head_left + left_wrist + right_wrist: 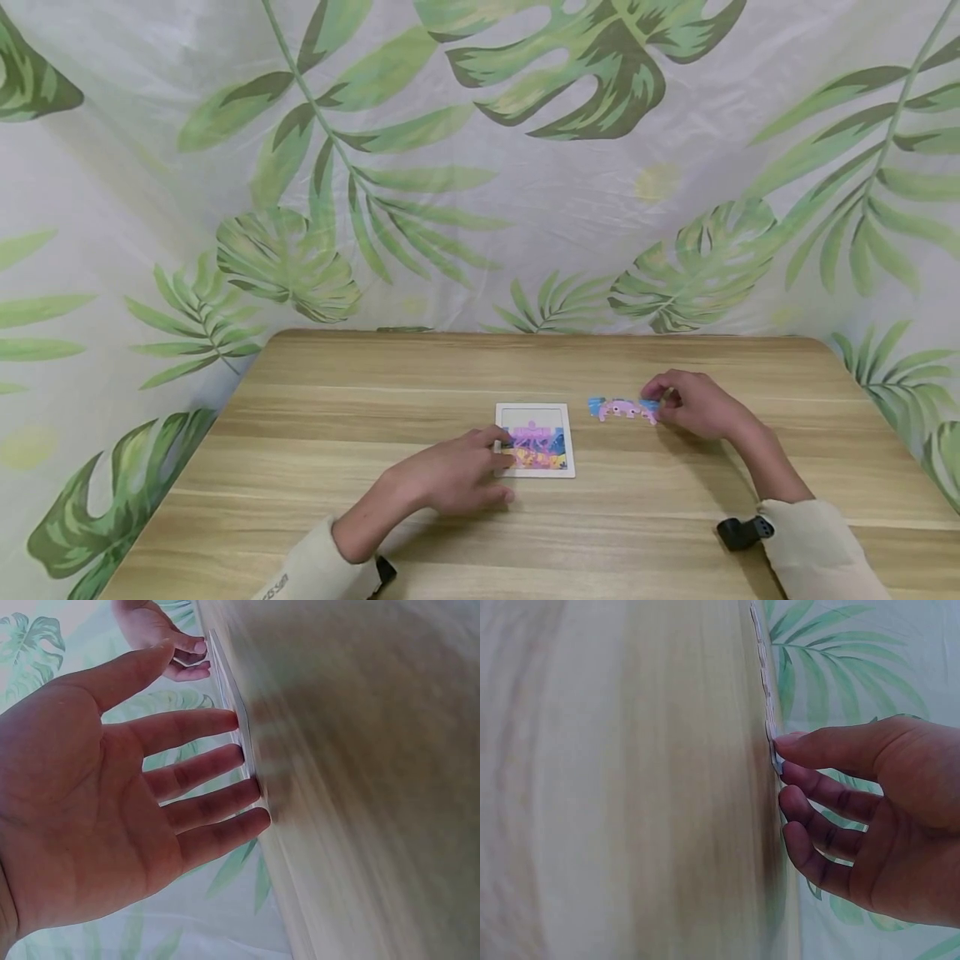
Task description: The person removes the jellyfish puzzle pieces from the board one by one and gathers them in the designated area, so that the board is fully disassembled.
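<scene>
A white-framed jigsaw puzzle [572, 450] lies on the table, its lower part filled with a pink, blue and yellow picture and its upper part bare. My left hand [459, 471] rests at its left edge, fingers spread and nearly straight; the left wrist view shows the fingertips [238, 720] along that edge. To the right of the frame is a strip of joined jigsaw pieces [626, 410], blue with a pink face. My right hand [697, 406] pinches the strip's right end between thumb and index finger, as the right wrist view shows, with the other fingers curled beneath.
The wood-grain table [360, 400] runs back to a leaf-printed curtain [420, 208]. A dark wrist device [742, 533] sits at the right sleeve, and another partly shows by the left sleeve [322, 571].
</scene>
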### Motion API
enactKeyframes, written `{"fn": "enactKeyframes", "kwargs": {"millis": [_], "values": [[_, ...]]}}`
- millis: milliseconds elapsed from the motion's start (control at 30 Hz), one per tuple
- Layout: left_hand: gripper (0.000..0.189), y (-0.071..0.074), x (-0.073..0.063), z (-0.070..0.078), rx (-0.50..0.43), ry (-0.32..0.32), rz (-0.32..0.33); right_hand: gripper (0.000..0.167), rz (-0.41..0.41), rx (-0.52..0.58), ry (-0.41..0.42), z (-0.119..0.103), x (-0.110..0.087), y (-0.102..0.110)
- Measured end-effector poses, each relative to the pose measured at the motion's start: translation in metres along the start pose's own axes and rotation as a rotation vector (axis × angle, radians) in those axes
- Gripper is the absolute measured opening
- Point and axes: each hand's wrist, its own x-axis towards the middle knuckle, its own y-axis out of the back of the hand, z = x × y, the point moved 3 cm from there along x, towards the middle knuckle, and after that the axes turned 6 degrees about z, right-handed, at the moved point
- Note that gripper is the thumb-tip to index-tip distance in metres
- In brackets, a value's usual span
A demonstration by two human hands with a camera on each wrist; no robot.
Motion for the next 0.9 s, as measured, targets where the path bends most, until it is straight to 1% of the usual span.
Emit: {"fn": "enactKeyframes", "kwargs": {"millis": [100,233,367,567,733,900], "values": [[0.042,0.002,-0.001,0.0,0.001,-0.008,-0.003,0.023,0.0,-0.004,-0.004,0.0,0.0,0.0],[0.041,0.002,-0.002,-0.001,0.004,-0.003,-0.009,0.023,0.007,-0.013,-0.013,-0.002,0.0,0.002],[0.042,0.002,-0.003,-0.001,-0.004,0.01,-0.019,0.023,0.02,-0.007,-0.007,-0.011,0.0,0.001],[0.048,0.003,-0.01,-0.001,-0.01,0.035,-0.028,0.022,0.021,-0.013,0.058,-0.037,0.006,-0.007],[0.052,0.004,-0.017,-0.001,-0.012,0.047,-0.026,0.021,-0.01,0.009,0.106,-0.059,0.017,-0.019],[0.054,0.003,-0.024,0.001,-0.025,0.046,-0.031,0.021,-0.028,0.004,0.187,-0.076,0.023,-0.031]]}}
